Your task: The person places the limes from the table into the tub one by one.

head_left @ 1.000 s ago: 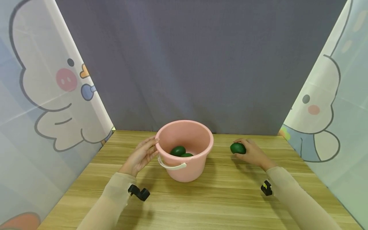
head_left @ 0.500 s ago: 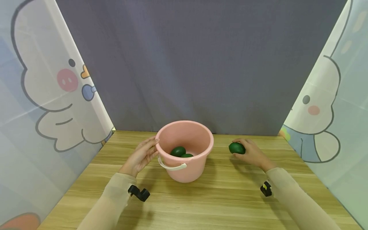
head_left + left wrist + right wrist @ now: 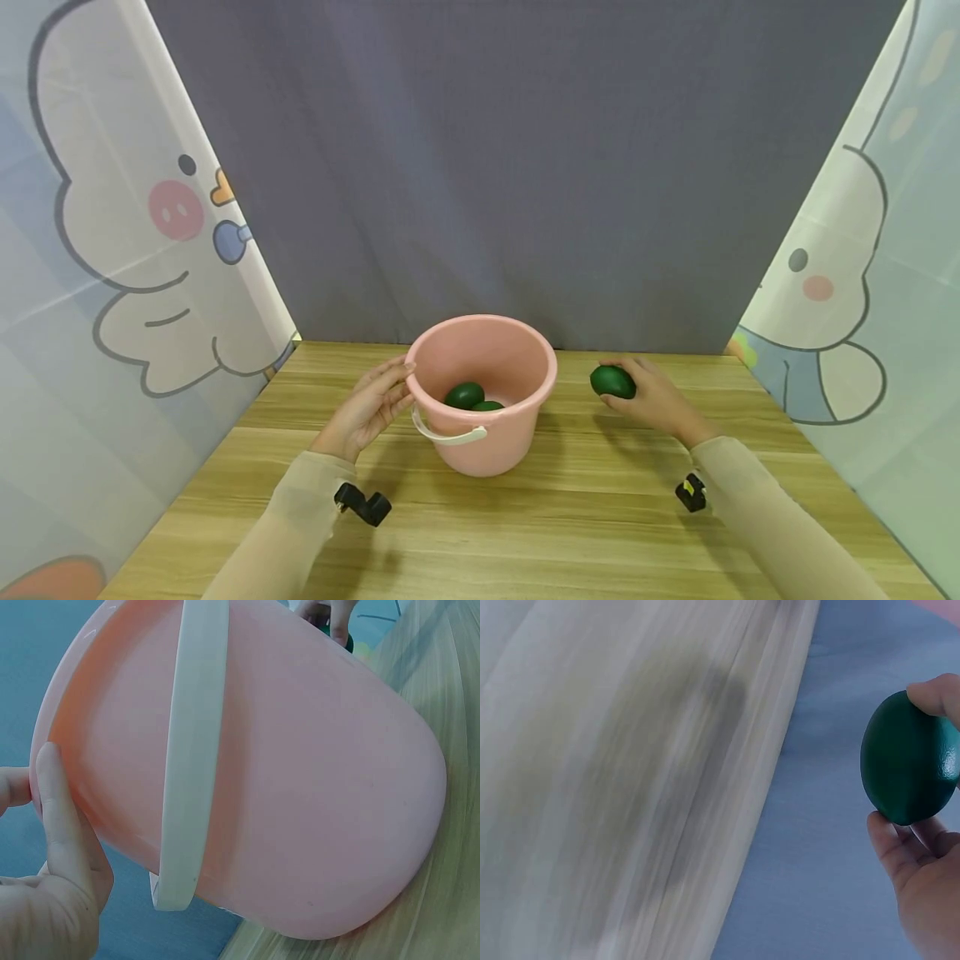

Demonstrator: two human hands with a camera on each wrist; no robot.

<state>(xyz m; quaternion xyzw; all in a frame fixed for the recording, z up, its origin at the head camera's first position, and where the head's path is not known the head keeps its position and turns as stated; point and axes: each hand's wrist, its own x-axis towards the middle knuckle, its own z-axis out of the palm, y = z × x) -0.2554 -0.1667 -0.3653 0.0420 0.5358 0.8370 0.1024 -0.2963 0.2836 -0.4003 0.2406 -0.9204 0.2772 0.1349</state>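
A pink bucket (image 3: 495, 446) with a white handle (image 3: 448, 436) stands upright on the wooden table. My left hand (image 3: 367, 411) pinches its left rim, the thumb and fingers on opposite sides of it, as the left wrist view shows. Inside the bucket lie two dark green egg-shaped fruits (image 3: 465, 394), the second partly hidden by the rim. To the right of the bucket, my right hand (image 3: 660, 402) holds another glossy green egg-shaped fruit (image 3: 907, 759) between thumb and fingers, above the tabletop. Its exact kind is unclear.
A dark grey cloth (image 3: 480, 167) hangs along the table's back edge. Cartoon-printed sheets (image 3: 900, 250) line both sides. The wooden table (image 3: 570, 533) extends toward me and to both sides of the bucket.
My right hand has moved slightly left and up with the green egg-shaped fruit, toward the bucket. The left hand and the bucket have stayed in place.
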